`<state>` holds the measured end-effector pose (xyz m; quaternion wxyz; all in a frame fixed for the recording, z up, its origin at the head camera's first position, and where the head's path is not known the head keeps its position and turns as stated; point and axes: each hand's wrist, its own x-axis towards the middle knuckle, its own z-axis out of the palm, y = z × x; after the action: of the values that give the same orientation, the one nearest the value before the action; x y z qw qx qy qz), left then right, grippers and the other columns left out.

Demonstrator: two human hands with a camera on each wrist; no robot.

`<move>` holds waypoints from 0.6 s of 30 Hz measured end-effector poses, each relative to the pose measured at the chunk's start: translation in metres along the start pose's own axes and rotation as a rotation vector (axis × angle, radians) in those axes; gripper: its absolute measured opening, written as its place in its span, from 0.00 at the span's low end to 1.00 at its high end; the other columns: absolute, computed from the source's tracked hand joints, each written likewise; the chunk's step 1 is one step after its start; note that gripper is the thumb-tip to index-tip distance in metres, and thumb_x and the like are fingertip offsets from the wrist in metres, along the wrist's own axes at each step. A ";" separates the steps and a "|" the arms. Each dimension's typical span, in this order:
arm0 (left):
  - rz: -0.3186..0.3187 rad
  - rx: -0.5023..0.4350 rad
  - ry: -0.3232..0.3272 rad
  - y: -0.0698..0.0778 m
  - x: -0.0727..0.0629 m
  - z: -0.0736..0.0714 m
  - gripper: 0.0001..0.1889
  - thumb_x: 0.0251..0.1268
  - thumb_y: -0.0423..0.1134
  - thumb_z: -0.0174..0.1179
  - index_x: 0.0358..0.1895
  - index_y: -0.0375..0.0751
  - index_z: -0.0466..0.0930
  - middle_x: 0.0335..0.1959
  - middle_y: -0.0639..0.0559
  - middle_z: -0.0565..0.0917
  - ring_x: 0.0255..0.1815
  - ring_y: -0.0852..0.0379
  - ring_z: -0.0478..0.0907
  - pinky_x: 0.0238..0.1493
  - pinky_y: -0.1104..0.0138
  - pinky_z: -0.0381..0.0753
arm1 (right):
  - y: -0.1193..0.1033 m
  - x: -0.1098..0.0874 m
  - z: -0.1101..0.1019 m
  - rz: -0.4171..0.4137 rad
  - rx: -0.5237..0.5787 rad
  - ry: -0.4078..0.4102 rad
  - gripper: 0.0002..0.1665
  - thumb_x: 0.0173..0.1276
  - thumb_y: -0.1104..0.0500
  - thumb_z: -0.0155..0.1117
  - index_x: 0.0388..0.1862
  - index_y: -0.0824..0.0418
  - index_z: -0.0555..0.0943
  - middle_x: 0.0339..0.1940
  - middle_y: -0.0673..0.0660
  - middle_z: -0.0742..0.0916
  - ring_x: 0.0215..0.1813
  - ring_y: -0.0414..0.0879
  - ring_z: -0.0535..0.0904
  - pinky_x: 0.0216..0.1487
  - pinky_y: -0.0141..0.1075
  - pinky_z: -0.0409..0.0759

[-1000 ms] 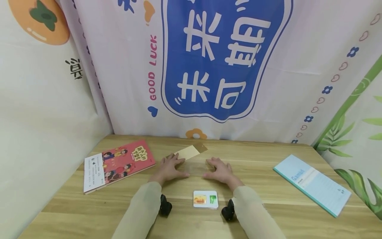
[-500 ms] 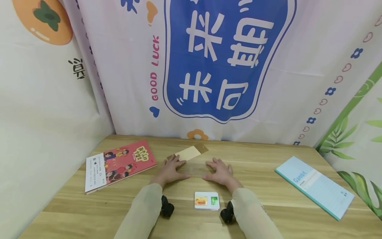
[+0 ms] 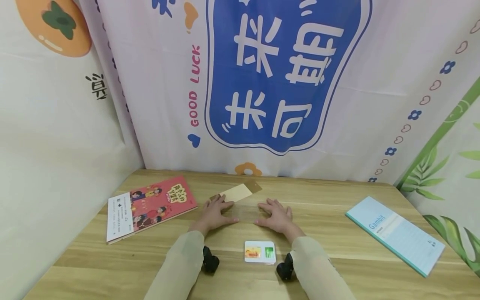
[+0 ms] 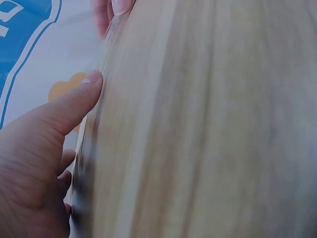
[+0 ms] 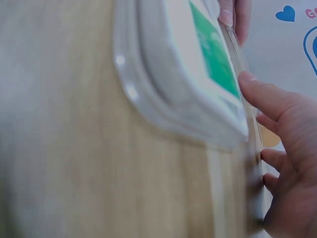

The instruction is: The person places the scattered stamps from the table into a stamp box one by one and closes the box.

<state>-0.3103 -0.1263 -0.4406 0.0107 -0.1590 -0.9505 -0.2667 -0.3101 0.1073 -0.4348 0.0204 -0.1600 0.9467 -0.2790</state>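
In the head view my left hand (image 3: 215, 214) rests on the wooden table (image 3: 326, 233), its fingers relaxed and spread. Its fingertips lie at the near edge of a beige card (image 3: 236, 193) with brown ends. Opposite it my right hand (image 3: 276, 216) rests with loosely bent fingers, the two thumbs pointing at each other across a small gap. Something faint and see-through seems to lie between them; its kind is unclear. Between the forearms sits a small white rounded case (image 3: 260, 252) with orange and green pictures; its green end (image 5: 213, 49) looms large in the right wrist view.
A red and white picture book (image 3: 151, 208) lies at the left of the table. At the right is a pale blue notebook (image 3: 393, 234) marked "Gambit". A printed cloth (image 3: 165, 125) hangs behind the table's back edge.
The whole scene shifted slightly to the right in the head view between the first two frames. Both hands have stayed in nearly the same place on the table.
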 end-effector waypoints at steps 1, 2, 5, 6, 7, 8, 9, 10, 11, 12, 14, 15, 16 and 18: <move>0.004 -0.005 0.006 0.000 0.000 -0.001 0.35 0.43 0.60 0.60 0.57 0.47 0.69 0.63 0.40 0.56 0.65 0.43 0.43 0.59 0.47 0.38 | 0.000 0.000 0.000 -0.002 0.010 0.000 0.37 0.48 0.39 0.62 0.57 0.50 0.70 0.64 0.60 0.62 0.65 0.58 0.47 0.55 0.62 0.33; 0.008 -0.013 0.010 0.001 -0.001 -0.001 0.35 0.43 0.60 0.60 0.57 0.47 0.69 0.63 0.40 0.56 0.65 0.43 0.43 0.59 0.47 0.38 | 0.000 -0.001 -0.001 -0.007 0.021 0.001 0.38 0.48 0.39 0.62 0.58 0.50 0.69 0.64 0.60 0.62 0.65 0.58 0.48 0.55 0.62 0.33; 0.026 -0.044 0.026 0.005 -0.005 -0.005 0.36 0.43 0.61 0.60 0.57 0.46 0.69 0.64 0.41 0.56 0.65 0.43 0.44 0.59 0.48 0.38 | 0.001 -0.002 -0.002 -0.026 0.068 0.004 0.39 0.47 0.38 0.62 0.58 0.50 0.69 0.64 0.59 0.62 0.65 0.58 0.49 0.55 0.62 0.33; 0.035 -0.052 0.034 0.007 -0.007 -0.007 0.36 0.43 0.61 0.60 0.57 0.45 0.69 0.64 0.42 0.56 0.65 0.44 0.44 0.60 0.48 0.38 | 0.001 -0.003 -0.003 -0.033 0.088 0.005 0.39 0.47 0.38 0.62 0.58 0.50 0.68 0.64 0.59 0.62 0.65 0.58 0.49 0.55 0.62 0.33; 0.042 -0.062 0.042 0.009 -0.009 -0.008 0.36 0.43 0.60 0.60 0.57 0.45 0.68 0.64 0.43 0.56 0.65 0.44 0.44 0.60 0.48 0.38 | 0.001 -0.004 -0.004 -0.045 0.104 0.007 0.39 0.47 0.38 0.63 0.59 0.51 0.68 0.64 0.59 0.62 0.65 0.58 0.49 0.55 0.62 0.33; 0.049 -0.073 0.052 0.010 -0.011 -0.009 0.36 0.43 0.60 0.60 0.57 0.44 0.68 0.64 0.43 0.56 0.65 0.44 0.44 0.60 0.49 0.37 | 0.001 -0.005 -0.005 -0.056 0.126 0.008 0.39 0.48 0.39 0.63 0.59 0.51 0.68 0.64 0.59 0.62 0.65 0.58 0.49 0.56 0.61 0.34; 0.055 -0.084 0.063 0.012 -0.013 -0.010 0.37 0.43 0.60 0.60 0.57 0.44 0.68 0.64 0.44 0.56 0.65 0.45 0.45 0.60 0.48 0.38 | 0.001 -0.007 -0.006 -0.066 0.153 0.007 0.38 0.48 0.40 0.63 0.59 0.52 0.68 0.64 0.59 0.63 0.64 0.58 0.50 0.56 0.61 0.34; 0.062 -0.092 0.073 0.014 -0.015 -0.011 0.36 0.43 0.60 0.60 0.57 0.44 0.69 0.64 0.45 0.56 0.64 0.45 0.45 0.59 0.48 0.39 | 0.001 -0.009 -0.007 -0.077 0.185 0.003 0.38 0.49 0.42 0.63 0.59 0.52 0.68 0.64 0.59 0.62 0.64 0.58 0.50 0.56 0.61 0.36; 0.072 -0.101 0.084 0.015 -0.018 -0.011 0.36 0.43 0.60 0.60 0.57 0.43 0.69 0.64 0.45 0.57 0.64 0.45 0.46 0.59 0.47 0.41 | 0.000 -0.012 -0.009 -0.084 0.217 -0.002 0.38 0.50 0.43 0.63 0.59 0.53 0.67 0.64 0.59 0.62 0.64 0.57 0.50 0.57 0.60 0.37; 0.082 -0.107 0.092 0.017 -0.020 -0.011 0.36 0.44 0.60 0.60 0.57 0.43 0.69 0.63 0.45 0.58 0.64 0.45 0.47 0.59 0.47 0.42 | -0.001 -0.015 -0.011 -0.096 0.256 -0.005 0.37 0.51 0.45 0.64 0.60 0.54 0.67 0.64 0.60 0.62 0.64 0.58 0.50 0.58 0.59 0.39; 0.097 -0.139 0.104 0.021 -0.026 -0.012 0.36 0.44 0.59 0.60 0.56 0.42 0.68 0.63 0.45 0.59 0.64 0.45 0.48 0.58 0.46 0.44 | -0.003 -0.022 -0.015 -0.121 0.334 -0.017 0.37 0.52 0.48 0.64 0.60 0.56 0.66 0.64 0.61 0.61 0.64 0.58 0.50 0.58 0.58 0.43; 0.102 -0.157 0.108 0.024 -0.030 -0.012 0.36 0.44 0.59 0.60 0.57 0.41 0.68 0.63 0.45 0.59 0.64 0.45 0.48 0.57 0.45 0.45 | -0.004 -0.026 -0.017 -0.135 0.362 -0.020 0.37 0.52 0.49 0.64 0.60 0.57 0.65 0.64 0.62 0.61 0.64 0.58 0.51 0.58 0.58 0.45; 0.108 -0.182 0.112 0.027 -0.033 -0.013 0.36 0.44 0.58 0.60 0.57 0.41 0.68 0.62 0.45 0.60 0.64 0.45 0.48 0.57 0.45 0.46 | -0.005 -0.029 -0.019 -0.151 0.383 -0.021 0.37 0.52 0.49 0.64 0.60 0.59 0.65 0.64 0.62 0.61 0.64 0.59 0.51 0.58 0.57 0.47; 0.108 -0.246 0.117 0.032 -0.040 -0.013 0.35 0.45 0.55 0.62 0.57 0.39 0.67 0.62 0.46 0.61 0.64 0.45 0.49 0.57 0.45 0.46 | -0.005 -0.035 -0.021 -0.180 0.398 -0.017 0.38 0.52 0.50 0.64 0.61 0.59 0.65 0.64 0.62 0.61 0.64 0.59 0.51 0.57 0.57 0.48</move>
<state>-0.2629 -0.1190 -0.4172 0.0609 -0.1940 -0.8984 -0.3892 -0.2778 0.1255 -0.4160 0.0344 -0.2392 0.8546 -0.4597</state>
